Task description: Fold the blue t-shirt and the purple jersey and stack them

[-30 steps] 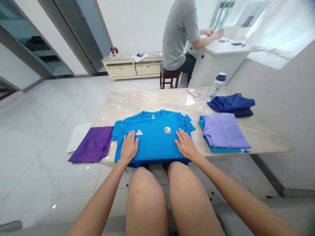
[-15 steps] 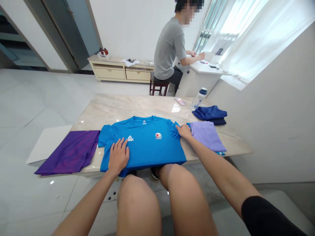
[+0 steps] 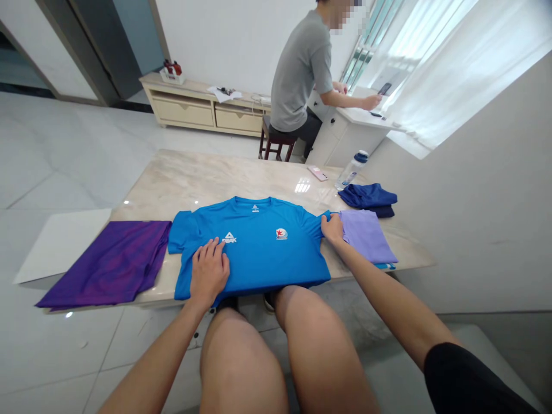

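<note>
A blue T-shirt [image 3: 263, 253] lies front side up on the marble-look table [image 3: 207, 172], its collar pointing away from me and its lower part hanging over the near edge. My left hand [image 3: 210, 270] rests flat on the shirt's chest, just below the white printed logo, fingers stretched out. At the shirt's sleeve on the right, my right hand [image 3: 333, 227] pinches the cuff and holds it out sideways. Close beside that hand is a folded lilac garment [image 3: 368, 236]. To the left of the shirt lies a folded purple garment [image 3: 112, 259].
Folded navy clothes [image 3: 368, 197], a water bottle [image 3: 352, 171] and a pink phone [image 3: 318, 173] are at the table's far right. Beyond, a person in a grey shirt [image 3: 297, 75] sits on a stool [image 3: 276, 142] by a white desk [image 3: 345, 135]. A low cabinet [image 3: 185, 109] stands behind.
My right hand has gripped the sleeve and pulled it outward to the right, straightening its bunched fabric. The left hand stays on the chest. The seated person's hand has reached toward a phone.
</note>
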A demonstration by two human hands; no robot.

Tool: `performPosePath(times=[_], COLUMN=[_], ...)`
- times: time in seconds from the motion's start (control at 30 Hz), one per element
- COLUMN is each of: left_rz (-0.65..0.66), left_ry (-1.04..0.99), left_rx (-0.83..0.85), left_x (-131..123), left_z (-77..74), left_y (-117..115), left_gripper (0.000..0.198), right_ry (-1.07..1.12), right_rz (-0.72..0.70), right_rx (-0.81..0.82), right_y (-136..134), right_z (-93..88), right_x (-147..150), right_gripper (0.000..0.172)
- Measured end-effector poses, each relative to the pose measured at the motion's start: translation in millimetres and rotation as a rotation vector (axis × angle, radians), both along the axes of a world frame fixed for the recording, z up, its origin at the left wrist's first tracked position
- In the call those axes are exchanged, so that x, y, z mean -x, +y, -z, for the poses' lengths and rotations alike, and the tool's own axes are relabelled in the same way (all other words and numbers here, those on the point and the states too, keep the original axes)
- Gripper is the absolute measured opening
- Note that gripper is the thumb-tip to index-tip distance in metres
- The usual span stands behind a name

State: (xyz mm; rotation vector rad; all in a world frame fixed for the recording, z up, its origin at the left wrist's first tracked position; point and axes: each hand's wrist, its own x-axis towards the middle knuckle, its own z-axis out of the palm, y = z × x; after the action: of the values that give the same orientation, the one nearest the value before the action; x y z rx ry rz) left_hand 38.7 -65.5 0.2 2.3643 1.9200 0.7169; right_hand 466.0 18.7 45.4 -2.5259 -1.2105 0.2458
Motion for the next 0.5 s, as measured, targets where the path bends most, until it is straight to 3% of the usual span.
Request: performPosePath(times=[0.13,0.3,0.4,0.5], left_rz=[-0.002,0.007,0.007,0.011], left_ry=[0.006,0.0,-0.009,0.001], left_rx=[0.006,0.034,0.057,0.075], left_x=[-0.1,-0.9,-2.0,-3.1], left_z=[-1.5,-5.4,-7.6,-8.7], left_y=[-0.1,-1.1,-1.9,-1.8], left_gripper=[0.05,0.051,0.052,0.053], right_ry=[-0.027,-0.161,0.152,0.512], right_rz=[-0.029,-0.228,-0.434,-0.611], right_rx=[0.001,0.064,0.036,-0.007], right_y=[-8.7,-2.9,3.6,2.0], right_z=[-18.0,-49.8,-58.0,-49.0], right_x=[7.1,41.0,69.3,86.9], right_gripper=[0.041,0.035,0.037,0.043])
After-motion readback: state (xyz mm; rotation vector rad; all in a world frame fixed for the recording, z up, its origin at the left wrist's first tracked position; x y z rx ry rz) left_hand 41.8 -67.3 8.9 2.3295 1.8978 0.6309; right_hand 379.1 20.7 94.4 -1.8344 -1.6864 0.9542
